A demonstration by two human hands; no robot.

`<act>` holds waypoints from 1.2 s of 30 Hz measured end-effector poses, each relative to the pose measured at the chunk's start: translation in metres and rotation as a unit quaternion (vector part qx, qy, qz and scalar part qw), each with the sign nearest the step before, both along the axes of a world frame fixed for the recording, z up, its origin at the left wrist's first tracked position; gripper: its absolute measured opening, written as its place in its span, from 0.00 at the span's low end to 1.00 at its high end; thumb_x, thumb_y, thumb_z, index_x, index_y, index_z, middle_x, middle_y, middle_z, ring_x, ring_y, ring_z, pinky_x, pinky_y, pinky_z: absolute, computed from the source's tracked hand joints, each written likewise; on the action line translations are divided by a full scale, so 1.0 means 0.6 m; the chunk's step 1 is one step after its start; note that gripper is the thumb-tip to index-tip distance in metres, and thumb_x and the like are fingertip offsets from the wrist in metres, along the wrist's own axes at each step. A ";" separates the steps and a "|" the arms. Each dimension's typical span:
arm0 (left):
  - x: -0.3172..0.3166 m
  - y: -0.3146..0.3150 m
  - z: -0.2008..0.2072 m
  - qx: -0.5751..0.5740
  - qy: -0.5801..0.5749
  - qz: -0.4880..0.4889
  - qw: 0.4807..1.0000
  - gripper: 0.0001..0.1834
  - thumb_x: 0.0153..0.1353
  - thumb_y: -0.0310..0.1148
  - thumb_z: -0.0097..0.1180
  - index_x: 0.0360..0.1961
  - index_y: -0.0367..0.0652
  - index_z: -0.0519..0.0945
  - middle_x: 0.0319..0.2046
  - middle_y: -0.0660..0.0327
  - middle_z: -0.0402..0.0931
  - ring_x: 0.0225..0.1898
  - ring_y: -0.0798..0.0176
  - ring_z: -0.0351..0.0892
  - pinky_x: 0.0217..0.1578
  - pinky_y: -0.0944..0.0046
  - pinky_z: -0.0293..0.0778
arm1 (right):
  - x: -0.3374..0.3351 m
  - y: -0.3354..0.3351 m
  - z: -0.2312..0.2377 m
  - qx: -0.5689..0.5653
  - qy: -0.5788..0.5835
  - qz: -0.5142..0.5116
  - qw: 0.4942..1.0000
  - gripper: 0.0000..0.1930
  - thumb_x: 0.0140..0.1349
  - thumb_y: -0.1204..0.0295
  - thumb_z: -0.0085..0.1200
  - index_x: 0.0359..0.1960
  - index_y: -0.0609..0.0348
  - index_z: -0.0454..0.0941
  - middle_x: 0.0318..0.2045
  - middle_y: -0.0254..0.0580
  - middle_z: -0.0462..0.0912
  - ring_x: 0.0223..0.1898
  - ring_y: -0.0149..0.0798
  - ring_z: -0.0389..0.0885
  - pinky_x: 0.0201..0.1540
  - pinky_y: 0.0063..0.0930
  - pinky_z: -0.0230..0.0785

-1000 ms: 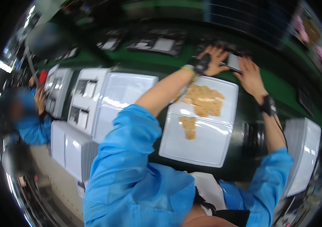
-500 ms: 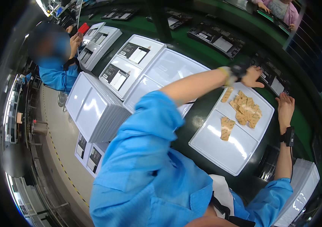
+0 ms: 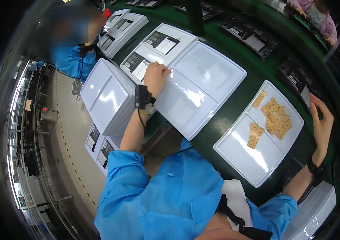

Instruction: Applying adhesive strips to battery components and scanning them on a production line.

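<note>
Left hand [image 3: 156, 78] fingertips hidden where they curl over white tray [image 3: 202, 86] edge. Right hand [image 3: 322, 120] partly lost in dark, distorted rim.

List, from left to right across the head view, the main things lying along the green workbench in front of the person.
Stack of white trays → left hand → large empty white tray → white tray holding tan strips → right hand.

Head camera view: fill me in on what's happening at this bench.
A person in a blue smock works at a green bench. The left hand rests on the edge of a large empty white tray. The right hand is raised, open, just past a second white tray that carries a pile of tan strips. A stack of white trays stands to the left, where another person in blue works.
</note>
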State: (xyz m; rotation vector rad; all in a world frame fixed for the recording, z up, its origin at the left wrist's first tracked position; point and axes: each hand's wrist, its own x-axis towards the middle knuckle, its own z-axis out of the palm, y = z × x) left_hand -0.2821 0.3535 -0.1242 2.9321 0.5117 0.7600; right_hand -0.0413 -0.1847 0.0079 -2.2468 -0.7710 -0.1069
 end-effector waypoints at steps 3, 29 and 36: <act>0.017 -0.043 0.046 -0.100 -0.085 0.016 0.991 0.08 0.67 0.32 0.63 0.40 0.37 0.82 0.34 0.52 0.78 0.35 0.49 0.80 0.35 0.57 0.76 | -0.003 -0.022 -0.009 0.020 -0.024 0.026 0.999 0.11 0.71 0.75 0.58 0.51 0.67 0.84 0.55 0.46 0.87 0.59 0.37 0.82 0.65 0.29 0.68; -0.567 0.282 -0.001 -0.325 -0.004 0.476 0.817 0.47 0.63 0.57 0.67 0.63 0.19 0.69 0.59 0.38 0.76 0.59 0.47 0.77 0.62 0.54 0.71 | 0.048 -0.117 -0.077 -0.051 -0.007 0.028 0.998 0.16 0.78 0.68 0.51 0.58 0.64 0.82 0.58 0.43 0.84 0.62 0.34 0.79 0.69 0.27 0.63; -0.199 0.017 0.135 -0.181 0.056 -0.049 0.981 0.33 0.48 0.29 0.78 0.57 0.38 0.80 0.50 0.53 0.81 0.52 0.54 0.82 0.56 0.59 0.75 | -0.003 -0.049 -0.042 -0.010 0.061 0.036 0.997 0.13 0.74 0.70 0.55 0.53 0.63 0.85 0.52 0.42 0.87 0.57 0.34 0.82 0.64 0.27 0.68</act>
